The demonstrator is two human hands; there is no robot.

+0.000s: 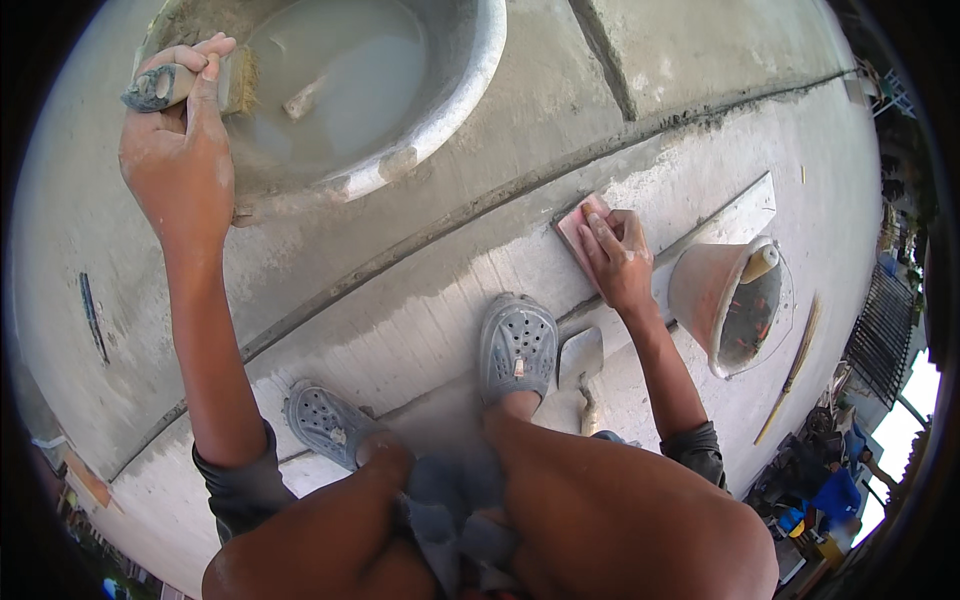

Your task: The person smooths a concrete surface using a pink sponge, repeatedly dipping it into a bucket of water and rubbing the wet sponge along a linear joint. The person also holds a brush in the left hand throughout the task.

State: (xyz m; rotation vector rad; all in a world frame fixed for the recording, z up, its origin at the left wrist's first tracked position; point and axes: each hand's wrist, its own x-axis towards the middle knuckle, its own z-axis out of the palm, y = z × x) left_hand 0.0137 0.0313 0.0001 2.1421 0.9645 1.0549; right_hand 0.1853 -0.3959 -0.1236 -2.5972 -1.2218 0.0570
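Note:
At the upper left, my left hand (185,150) is wrapped round a short brush (242,80) with pale bristles and a grey-smeared handle. The brush hangs over the near left part of a large round basin (483,75) of cloudy grey water, where a small pale lump (302,100) shows. Right of the middle, my right hand (622,255) presses a flat pinkish block (574,232) onto the pale cement surface, fingers on its top. Whether that block is a sponge or a float, I cannot tell. Damp grey cement borders a lighter strip beneath it.
A bucket (695,290) of grey mix with a handled tool inside stands right of my right hand. Behind it lies a flat board (745,215). A trowel (581,357) rests beside my right clog (518,345). A thin stick-like brush (793,372) lies farther right. A groove (330,290) crosses the cement.

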